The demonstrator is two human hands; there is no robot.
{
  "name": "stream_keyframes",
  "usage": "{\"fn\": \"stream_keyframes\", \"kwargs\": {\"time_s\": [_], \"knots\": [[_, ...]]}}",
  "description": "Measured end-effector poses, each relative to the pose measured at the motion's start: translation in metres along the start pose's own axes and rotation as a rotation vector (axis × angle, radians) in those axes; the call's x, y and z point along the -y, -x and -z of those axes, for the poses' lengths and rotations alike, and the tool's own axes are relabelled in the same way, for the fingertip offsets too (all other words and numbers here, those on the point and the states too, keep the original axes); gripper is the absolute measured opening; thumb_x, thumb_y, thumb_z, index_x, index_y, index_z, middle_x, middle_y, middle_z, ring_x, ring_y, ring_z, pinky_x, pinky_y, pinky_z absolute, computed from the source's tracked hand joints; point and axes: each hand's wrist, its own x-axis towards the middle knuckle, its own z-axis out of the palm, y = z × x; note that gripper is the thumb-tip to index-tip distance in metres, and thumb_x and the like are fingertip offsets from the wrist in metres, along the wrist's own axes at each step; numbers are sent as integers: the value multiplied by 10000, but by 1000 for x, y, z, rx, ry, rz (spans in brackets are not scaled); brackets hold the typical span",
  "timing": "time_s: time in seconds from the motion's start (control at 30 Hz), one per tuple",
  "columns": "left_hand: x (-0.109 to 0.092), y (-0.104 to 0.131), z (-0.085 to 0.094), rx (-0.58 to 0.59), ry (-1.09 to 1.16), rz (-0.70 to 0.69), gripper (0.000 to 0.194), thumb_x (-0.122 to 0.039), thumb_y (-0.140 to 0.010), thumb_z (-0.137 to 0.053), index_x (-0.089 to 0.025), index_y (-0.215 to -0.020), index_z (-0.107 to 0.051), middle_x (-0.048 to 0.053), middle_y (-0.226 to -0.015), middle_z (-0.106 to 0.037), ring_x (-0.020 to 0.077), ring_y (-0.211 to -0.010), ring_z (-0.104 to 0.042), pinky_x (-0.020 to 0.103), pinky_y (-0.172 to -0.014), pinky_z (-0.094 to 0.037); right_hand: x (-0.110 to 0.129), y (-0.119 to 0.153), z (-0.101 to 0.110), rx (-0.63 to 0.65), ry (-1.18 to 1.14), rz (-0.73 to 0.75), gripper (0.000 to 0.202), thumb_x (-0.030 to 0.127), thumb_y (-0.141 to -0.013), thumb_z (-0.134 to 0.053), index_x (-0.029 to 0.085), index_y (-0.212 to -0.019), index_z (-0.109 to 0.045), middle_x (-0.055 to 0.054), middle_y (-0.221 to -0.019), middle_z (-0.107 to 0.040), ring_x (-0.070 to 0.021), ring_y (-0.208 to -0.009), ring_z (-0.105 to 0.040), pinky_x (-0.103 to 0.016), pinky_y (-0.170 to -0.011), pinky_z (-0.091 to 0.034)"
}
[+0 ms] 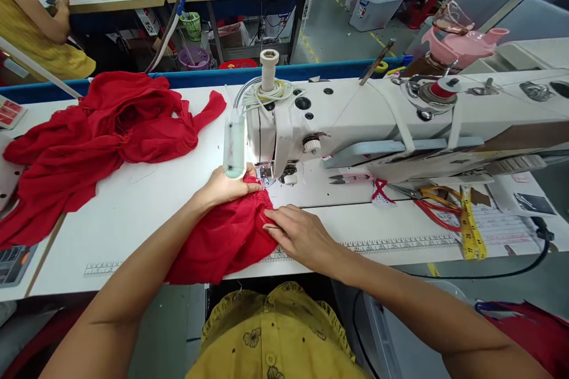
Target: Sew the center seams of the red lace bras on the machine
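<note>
A red cloth (217,237) lies under the needle area of a white sewing machine (347,112) and hangs over the table's front edge. My left hand (226,188) is on the cloth's upper left side, close beside the presser foot (265,173), its thumb and fingers closed on the fabric. To the right of the cloth, my right hand (300,234) grips its right edge between thumb and bent fingers. Part of the stitching spot is hidden by the machine head and the left fingers. Another gathered red garment (133,124) rests on the table at the left.
Thread snips (351,179), orange-handled scissors (440,198) and a yellow tape measure (470,228) lie right of the hands. A ruler strip (400,244) runs along the front edge. Across the aisle, a person's hand (62,9) holds a dark phone.
</note>
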Motion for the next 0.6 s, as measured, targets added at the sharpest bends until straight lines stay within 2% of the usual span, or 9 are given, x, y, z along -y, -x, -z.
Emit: {"fn": "stream_keyframes", "kwargs": {"time_s": [0.1,0.17,0.23,0.3,0.37,0.43,0.5,0.6], "knots": [[-25,34,-3,-246,-161,-24,338,-429,-899,-608,-182,-1126,-647,98,-1057,-685,297,-1040,-611,429,-980,-448,-1,1,-1,-32,20,16,241,312,-1026,-474,178,-1138,-640,-71,-947,-652,-198,-886,-572,-312,-727,-470],[-41,67,-15,-433,-278,-19,350,-394,-974,-509,-136,-1182,-620,153,-1083,-666,324,-1083,-595,477,-984,-447,-2,1,1,-53,32,28,231,312,-1010,-507,185,-1140,-648,-82,-998,-640,-205,-921,-564,-314,-723,-481],[-45,100,-32,-554,-314,-93,431,-384,-969,-539,-122,-1311,-552,184,-1248,-616,335,-1213,-544,495,-1056,-416,-4,0,4,-51,23,48,235,313,-995,-535,187,-1162,-643,-89,-1047,-633,-206,-952,-563,-310,-727,-494],[-34,122,-47,-513,-353,-183,443,-351,-965,-560,-161,-1364,-530,174,-1326,-583,342,-1290,-504,574,-1155,-306,-7,-1,7,-30,9,77,255,320,-989,-549,184,-1187,-635,-92,-1073,-631,-206,-972,-564,-308,-739,-501],[-9,130,-51,-439,-395,-221,420,-341,-981,-535,-191,-1374,-536,173,-1361,-567,358,-1313,-489,647,-1159,-250,-8,-4,8,-8,-3,110,288,351,-993,-545,174,-1203,-631,-94,-1074,-634,-206,-974,-565,-306,-742,-501],[18,128,-40,-347,-387,-307,414,-322,-986,-526,-220,-1388,-532,154,-1379,-567,345,-1333,-480,639,-1156,-273,-7,-7,7,12,-4,145,317,381,-1002,-528,163,-1205,-634,-93,-1055,-638,-207,-960,-563,-307,-729,-493],[35,121,-23,-281,-373,-429,411,-352,-981,-539,-223,-1371,-548,145,-1367,-585,337,-1330,-490,627,-1159,-288,-4,-9,4,24,10,170,324,391,-1003,-522,157,-1194,-641,-91,-1033,-643,-209,-941,-560,-303,-688,-474],[32,112,-6,-332,-321,-523,529,-466,-944,-586,-172,-1380,-530,172,-1366,-589,345,-1340,-485,617,-1176,-286,-1,-10,1,25,15,202,301,372,-1006,-523,164,-1186,-644,-78,-990,-652,-198,-912,-561,-291,-652,-448]]}}
